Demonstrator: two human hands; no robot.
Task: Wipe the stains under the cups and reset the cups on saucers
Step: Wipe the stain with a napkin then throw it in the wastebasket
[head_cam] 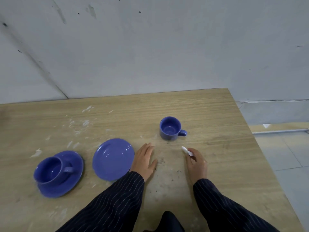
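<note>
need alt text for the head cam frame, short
Two hands rest on a wooden table over a dark speckled stain: the left hand flat, the right hand pinching a white wipe. One blue cup stands bare on the table beyond them, an empty saucer lies left, and a second cup sits on its own saucer far left.

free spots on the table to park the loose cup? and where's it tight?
Bare wood right of the loose cup out to the table edge, and behind it toward the wall. The empty saucer is also free. Tight: the left hand touches that saucer's right rim, with the other cup on its saucer close by. Dark specks lie between the hands; the right hand holds a white wipe.
</note>
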